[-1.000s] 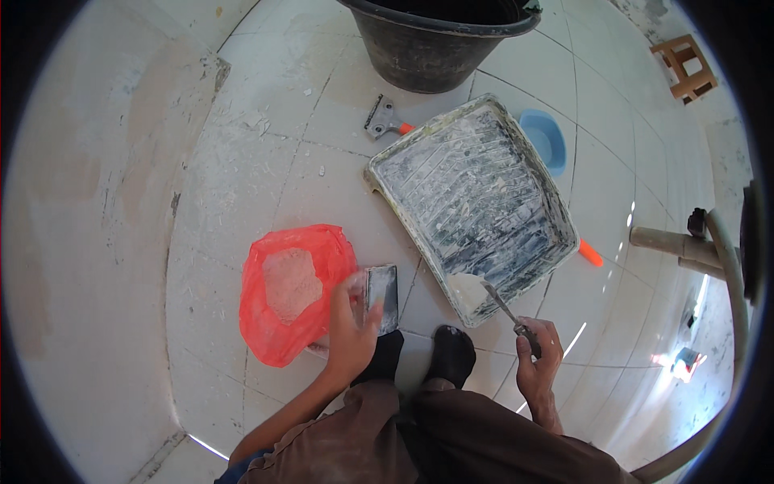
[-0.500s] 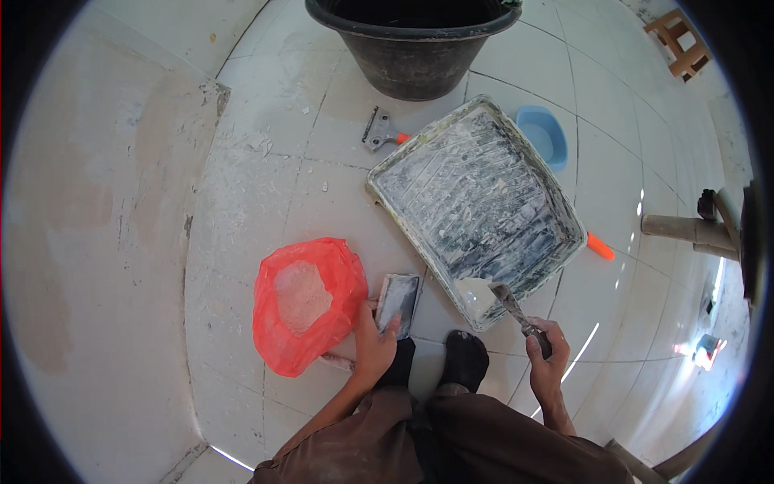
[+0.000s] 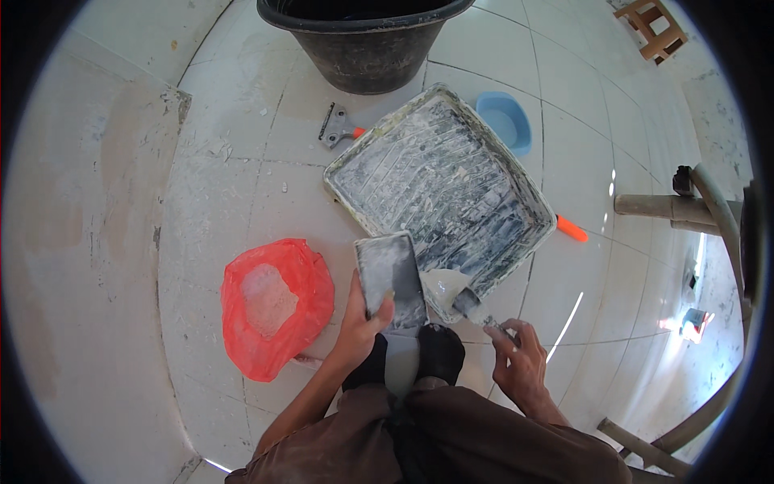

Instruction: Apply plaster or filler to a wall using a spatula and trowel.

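My left hand grips a shallow rectangular pan, coated in pale residue, its thumb over the right edge. The pan is raised above the floor and overlaps the near left edge of a big paint tray smeared with dried white and dark stains. White wet paste is pooled at the tray's near corner. My right hand is closed round the handle of a putty knife; its blade is at the edge of the paste. Left of the pan, an open red plastic bag holds pale powder.
A black tub stands beyond the tray. A scraper with orange handle pokes from the tray's left; an orange handle shows at its right. A blue basin, brown stool and wooden poles are to the right.
My left hand has lifted the pan and brought it right, to the tray's near edge. The putty knife has shifted toward the pan. The whole view has slid slightly left.
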Motion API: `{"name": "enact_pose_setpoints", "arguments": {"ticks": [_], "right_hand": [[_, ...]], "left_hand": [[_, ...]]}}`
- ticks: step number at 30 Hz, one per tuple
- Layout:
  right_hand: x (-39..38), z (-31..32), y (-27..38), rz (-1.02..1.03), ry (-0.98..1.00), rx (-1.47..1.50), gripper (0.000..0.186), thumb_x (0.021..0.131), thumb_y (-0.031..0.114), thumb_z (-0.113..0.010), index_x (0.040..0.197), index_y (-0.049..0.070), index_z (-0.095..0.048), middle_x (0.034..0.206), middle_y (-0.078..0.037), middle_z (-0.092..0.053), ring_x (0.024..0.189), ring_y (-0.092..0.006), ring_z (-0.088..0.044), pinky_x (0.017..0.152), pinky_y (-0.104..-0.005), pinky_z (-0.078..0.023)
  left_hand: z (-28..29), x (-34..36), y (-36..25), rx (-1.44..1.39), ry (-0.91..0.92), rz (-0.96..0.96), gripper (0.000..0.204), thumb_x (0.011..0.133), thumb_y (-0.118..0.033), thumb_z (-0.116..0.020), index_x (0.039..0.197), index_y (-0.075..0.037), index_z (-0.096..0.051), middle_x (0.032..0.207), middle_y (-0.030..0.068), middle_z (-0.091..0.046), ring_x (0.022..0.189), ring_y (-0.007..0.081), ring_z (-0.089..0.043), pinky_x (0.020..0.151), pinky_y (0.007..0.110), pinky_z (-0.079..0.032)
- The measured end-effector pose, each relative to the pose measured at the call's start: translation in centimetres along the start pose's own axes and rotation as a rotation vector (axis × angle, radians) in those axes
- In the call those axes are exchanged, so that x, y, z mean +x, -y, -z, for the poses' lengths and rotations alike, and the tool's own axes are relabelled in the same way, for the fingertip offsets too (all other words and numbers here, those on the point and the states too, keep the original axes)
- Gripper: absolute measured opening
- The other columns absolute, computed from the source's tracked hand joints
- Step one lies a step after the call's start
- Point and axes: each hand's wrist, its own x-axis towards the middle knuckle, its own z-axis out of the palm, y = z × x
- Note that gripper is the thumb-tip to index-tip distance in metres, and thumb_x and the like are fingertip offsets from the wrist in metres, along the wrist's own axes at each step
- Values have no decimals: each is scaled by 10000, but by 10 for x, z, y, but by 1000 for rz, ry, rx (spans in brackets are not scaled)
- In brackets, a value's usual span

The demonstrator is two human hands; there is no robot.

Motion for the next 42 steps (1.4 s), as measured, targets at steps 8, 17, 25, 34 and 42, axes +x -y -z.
{"name": "enact_pose_setpoints", "arguments": {"ticks": [8,17,25,34,42], "right_hand": [[-25,54,-5,-86,129,64,420,788,-62,-666,1140,160,-724,1032,-82,-613,820,-244,-612,604,-344,-515],[20,26,22,24,-55,525,341,795,-29,-684,1126,-3,-605,1032,-184,-631,894,-309,-637,791,-380,-524],[61,42,52,398,-234,260,439,756,13,-735,1160,185,-719,1025,-68,-714,835,-222,-695,661,-329,-522],[74,31,70,505,-109,289,507,729,-24,-714,1188,191,-720,1071,-68,-683,790,-240,-693,646,-346,-547],[83,5,86,503,-65,494,511,714,-71,-688,1173,148,-729,1055,-110,-676,818,-280,-705,674,-377,-578]], "left_hand": [[0,23,13,-96,35,14,590,1001,-179,-635,1464,-31,-300,1254,48,-488,1117,121,-460,983,257,-383],[7,27,-34,-730,-37,86,512,1095,-380,-357,1509,-77,-371,1490,100,-496,1360,300,-489,1165,487,-363],[2,34,-86,-709,-32,-18,528,1097,-405,-334,1491,-62,-413,1471,129,-518,1336,308,-516,1148,495,-386],[-20,21,-91,-816,-51,-142,371,1097,-347,-376,1356,-94,-458,1327,74,-560,1236,210,-551,1086,416,-423],[-2,23,-81,-782,-276,-138,296,1099,-330,-369,1250,-99,-478,1214,51,-571,1151,176,-574,1034,374,-445]]}}
